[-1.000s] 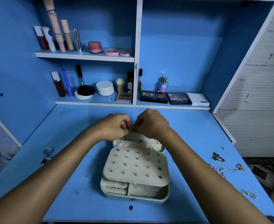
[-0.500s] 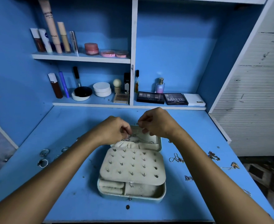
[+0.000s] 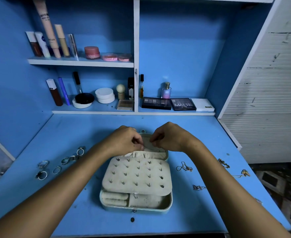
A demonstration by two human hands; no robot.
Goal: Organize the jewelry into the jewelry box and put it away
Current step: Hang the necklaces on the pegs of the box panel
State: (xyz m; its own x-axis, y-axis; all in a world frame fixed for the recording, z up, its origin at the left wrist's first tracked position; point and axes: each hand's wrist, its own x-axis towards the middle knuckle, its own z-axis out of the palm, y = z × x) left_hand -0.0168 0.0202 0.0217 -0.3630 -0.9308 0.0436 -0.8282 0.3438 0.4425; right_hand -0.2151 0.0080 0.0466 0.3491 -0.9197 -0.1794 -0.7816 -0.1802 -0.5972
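With left hand (image 3: 126, 141) and right hand (image 3: 167, 138) pinching the thin necklace chain (image 3: 154, 149), lay it slackly inside the jewelry box (image 3: 168, 206) lid

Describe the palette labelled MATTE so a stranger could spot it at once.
Look at the lower white shelf, in the compartment right of the divider. Three flat cases lie in a row there; the MATTE palette is the middle one, black, with large white letters, between a black eyeshadow palette and a white case.
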